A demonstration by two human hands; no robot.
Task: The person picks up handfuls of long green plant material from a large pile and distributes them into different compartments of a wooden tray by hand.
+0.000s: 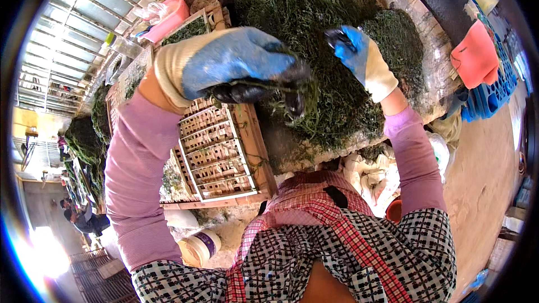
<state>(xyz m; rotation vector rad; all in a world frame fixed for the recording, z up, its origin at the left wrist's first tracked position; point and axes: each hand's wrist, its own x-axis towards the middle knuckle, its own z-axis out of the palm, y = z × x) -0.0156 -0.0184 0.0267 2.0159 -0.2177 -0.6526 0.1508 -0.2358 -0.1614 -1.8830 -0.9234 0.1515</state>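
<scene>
Left hand [236,62]: holding weed strands [309,96]. Right hand [355,50]: hanging over the heap [303,8], narrow, contents unclear. Heap: lying beyond and right of the rack [255,148]. Risk: trailing ends, sticking outside the grip, possibly snagging or dropping.

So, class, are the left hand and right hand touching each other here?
Apart. The head view shows a clear gap between the left hand and the right hand, with the dark green heap visible between them.
</scene>
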